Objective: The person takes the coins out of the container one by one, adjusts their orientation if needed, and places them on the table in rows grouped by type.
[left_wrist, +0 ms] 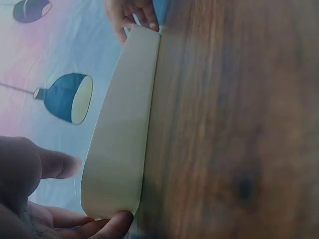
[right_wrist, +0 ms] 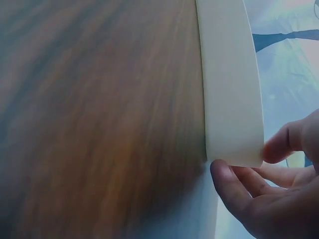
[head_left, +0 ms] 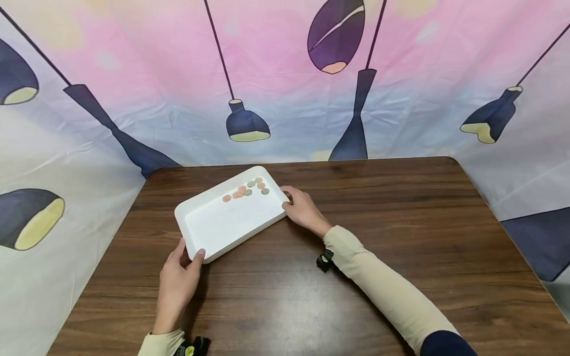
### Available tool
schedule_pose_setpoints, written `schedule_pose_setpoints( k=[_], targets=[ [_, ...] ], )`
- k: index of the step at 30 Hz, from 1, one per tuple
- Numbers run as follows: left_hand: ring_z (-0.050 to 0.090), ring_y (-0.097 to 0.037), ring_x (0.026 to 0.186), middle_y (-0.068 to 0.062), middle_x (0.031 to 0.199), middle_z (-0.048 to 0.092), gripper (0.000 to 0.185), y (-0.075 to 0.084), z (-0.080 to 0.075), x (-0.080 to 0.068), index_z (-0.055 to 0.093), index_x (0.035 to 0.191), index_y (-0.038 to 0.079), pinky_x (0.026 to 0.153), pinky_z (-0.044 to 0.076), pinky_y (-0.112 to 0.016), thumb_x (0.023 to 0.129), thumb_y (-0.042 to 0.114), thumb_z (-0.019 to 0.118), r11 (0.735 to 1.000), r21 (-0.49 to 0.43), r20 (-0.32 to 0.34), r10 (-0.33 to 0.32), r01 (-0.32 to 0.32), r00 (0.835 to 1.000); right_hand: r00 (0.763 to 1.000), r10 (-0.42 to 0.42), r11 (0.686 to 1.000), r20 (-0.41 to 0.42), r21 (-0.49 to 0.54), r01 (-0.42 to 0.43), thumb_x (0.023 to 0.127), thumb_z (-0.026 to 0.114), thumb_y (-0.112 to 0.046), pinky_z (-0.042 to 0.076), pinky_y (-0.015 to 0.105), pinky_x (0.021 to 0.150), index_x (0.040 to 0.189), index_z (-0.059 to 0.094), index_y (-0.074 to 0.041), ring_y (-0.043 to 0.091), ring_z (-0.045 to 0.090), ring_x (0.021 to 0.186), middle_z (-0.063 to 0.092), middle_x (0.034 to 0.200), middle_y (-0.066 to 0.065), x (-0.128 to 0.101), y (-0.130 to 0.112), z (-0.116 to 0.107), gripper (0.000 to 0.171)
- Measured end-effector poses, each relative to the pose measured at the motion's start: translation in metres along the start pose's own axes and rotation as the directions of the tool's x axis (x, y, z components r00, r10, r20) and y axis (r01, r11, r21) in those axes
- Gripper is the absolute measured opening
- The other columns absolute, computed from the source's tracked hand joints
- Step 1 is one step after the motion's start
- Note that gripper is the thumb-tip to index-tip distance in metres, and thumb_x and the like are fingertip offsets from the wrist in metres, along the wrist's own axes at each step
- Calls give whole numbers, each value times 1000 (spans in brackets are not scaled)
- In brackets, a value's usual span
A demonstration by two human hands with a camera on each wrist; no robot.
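Both hands extended forward, fingers loosely curled.
The left hand (head_left: 177, 283) lay near the body, thumb raised and fingers hooked forward. The right hand (head_left: 300, 209) reached farther out on a beige-sleeved forearm, knuckles up, fingers bent downward.

One white tray (head_left: 209, 225), eight coins (head_left: 246, 188), two hands (head_left: 304, 209)

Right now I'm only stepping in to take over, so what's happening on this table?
A person has both hands on a white tray that sits on the wooden table. The left hand holds the tray's near corner, thumb on the rim. The right hand holds the opposite corner. A small cluster of coins lies in the tray's far end.
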State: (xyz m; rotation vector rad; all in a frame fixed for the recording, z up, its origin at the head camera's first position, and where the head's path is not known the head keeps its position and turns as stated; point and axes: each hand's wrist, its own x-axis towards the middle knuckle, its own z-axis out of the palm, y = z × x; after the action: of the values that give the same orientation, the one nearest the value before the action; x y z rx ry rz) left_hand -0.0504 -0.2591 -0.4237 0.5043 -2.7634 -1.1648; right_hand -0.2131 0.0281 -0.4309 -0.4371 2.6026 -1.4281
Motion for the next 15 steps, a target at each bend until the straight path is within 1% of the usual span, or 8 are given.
schedule_pose_setpoints(
  k=[1,3,5,6,7,10,13,15],
  targets=[
    [62,-45,127,-35,147,49,75,2,0,2,27,162,-9,83,54,-14,108,28,62,1000,4,7,10,-10,1000,1000,-9,1000,3,-16,9,103,52,-4,53,41,93,151,55,-3,30,62,112,65,135,19,-2,0,-2,48],
    [60,-45,129,-35,149,48,77,5,0,6,25,163,-9,93,60,-28,107,28,63,999,17,25,33,-34,999,1000,-26,998,-1,-51,26,103,53,-3,50,39,89,151,55,-2,28,58,106,65,132,18,-5,1,-6,48],
    [59,-45,132,-35,153,45,79,7,1,10,25,163,-8,100,60,-44,106,30,65,998,26,50,54,-55,997,999,-38,996,-7,-78,38,103,55,-3,49,39,86,150,56,0,28,57,102,66,128,19,-9,2,-10,48],
    [59,-45,133,-35,154,44,81,8,1,12,24,164,-8,102,58,-49,106,30,65,998,28,65,60,-62,996,999,-40,996,-5,-86,39,103,56,-4,49,40,85,150,55,2,29,56,101,66,126,19,-11,2,-12,47],
    [58,-44,133,-34,155,44,82,9,2,13,23,165,-7,103,57,-52,106,32,66,997,28,79,66,-69,995,999,-42,994,-3,-97,41,103,58,-6,51,41,87,150,55,3,30,58,103,66,127,20,-13,3,-13,47],
    [58,-42,134,-32,153,49,85,9,3,17,26,165,-4,105,56,-53,104,37,69,996,16,123,80,-83,989,999,-44,994,16,-103,46,104,65,-13,54,46,97,150,54,4,33,62,118,64,135,21,-19,6,-16,50],
    [56,-42,135,-29,151,51,89,11,6,21,29,164,1,107,54,-56,100,43,73,995,1,150,101,-103,983,999,-36,995,16,-96,38,100,75,-19,53,48,106,149,55,4,35,59,129,60,143,22,-26,10,-19,58],
    [54,-43,136,-28,151,51,90,14,9,25,31,164,4,107,53,-58,97,45,77,992,-6,157,128,-128,979,1000,-28,996,-3,-89,27,97,79,-20,54,48,103,148,56,3,35,60,126,61,141,21,-30,12,-23,61]
  ],
)
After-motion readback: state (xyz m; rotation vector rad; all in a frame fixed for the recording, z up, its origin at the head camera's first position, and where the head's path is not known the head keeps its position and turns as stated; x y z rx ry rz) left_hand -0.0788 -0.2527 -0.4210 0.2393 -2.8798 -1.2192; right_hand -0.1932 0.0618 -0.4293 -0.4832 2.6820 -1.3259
